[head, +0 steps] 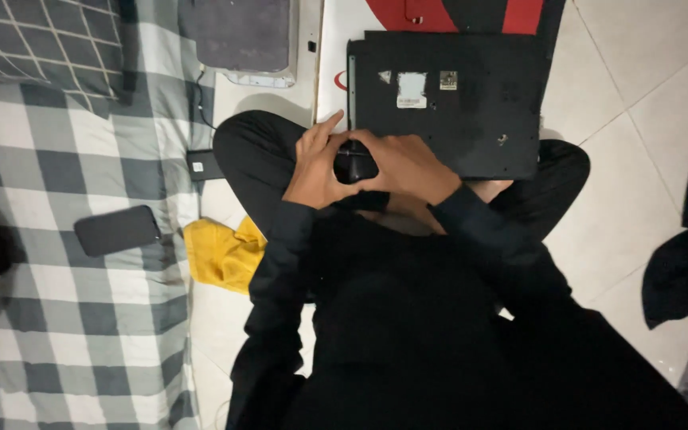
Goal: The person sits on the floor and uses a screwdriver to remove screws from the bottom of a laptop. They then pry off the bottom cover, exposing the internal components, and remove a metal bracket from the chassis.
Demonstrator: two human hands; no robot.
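Both my hands close around a small black object (pixel 355 166), the left hand (pixel 318 169) cupping it from one side and the right hand (pixel 409 166) wrapping the other. I hold it just in front of my crossed legs, at the near edge of an upturned black laptop (pixel 447 99). Off left, a yellow cloth (pixel 220 253) lies on the tiled floor (pixel 639 103) beside a checked mattress (pixel 65 334) bearing a dark phone (pixel 117 230).
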